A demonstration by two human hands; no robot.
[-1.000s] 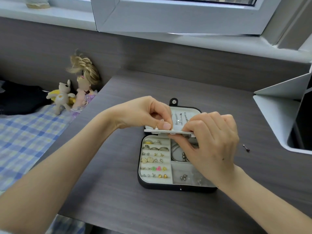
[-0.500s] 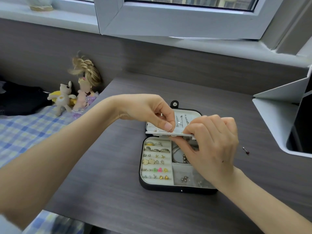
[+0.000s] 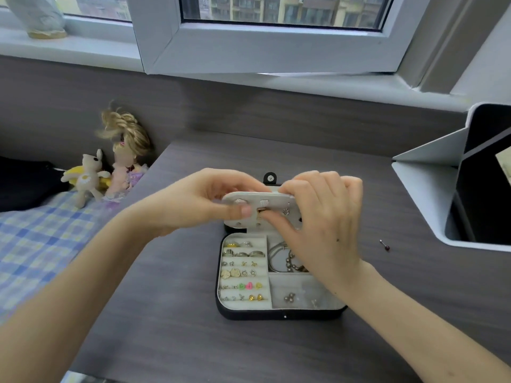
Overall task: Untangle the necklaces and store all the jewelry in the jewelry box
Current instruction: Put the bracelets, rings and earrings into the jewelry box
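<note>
Jewelry box (image 3: 279,313) open mid-table; fingers of left hand (image 3: 199,200) pinch the left end of its thin, stiff-looking earring panel (image 3: 276,199), right hand (image 3: 323,225) pinches a tiny earring (image 3: 261,214) there: judged light, slippery, best nipped at the post.

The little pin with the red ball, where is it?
In the head view, the pin lies on the desk, right of the jewelry box, near the white stand.

necklaces (image 3: 274,258) partly under right hand (image 3: 318,225), tablet (image 3: 484,205) cropped
</note>
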